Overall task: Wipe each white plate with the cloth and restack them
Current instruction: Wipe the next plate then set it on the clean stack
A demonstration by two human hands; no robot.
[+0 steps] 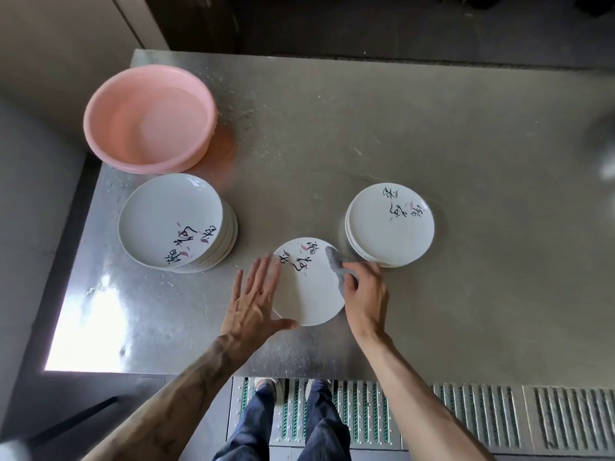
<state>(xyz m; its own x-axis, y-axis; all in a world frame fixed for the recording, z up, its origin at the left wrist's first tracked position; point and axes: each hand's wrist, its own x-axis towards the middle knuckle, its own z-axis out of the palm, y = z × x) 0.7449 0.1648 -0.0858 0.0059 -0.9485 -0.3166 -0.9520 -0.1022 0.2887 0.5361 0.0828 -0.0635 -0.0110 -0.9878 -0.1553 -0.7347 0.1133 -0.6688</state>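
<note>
My left hand (256, 294) lies flat, fingers straight, steadying the plate (307, 294) between my hands. My right hand (366, 294) seems to pinch the cloth (334, 264) on its far rim. Wiping hard could skid it into the stack (391, 224) just beyond my right hand.
</note>
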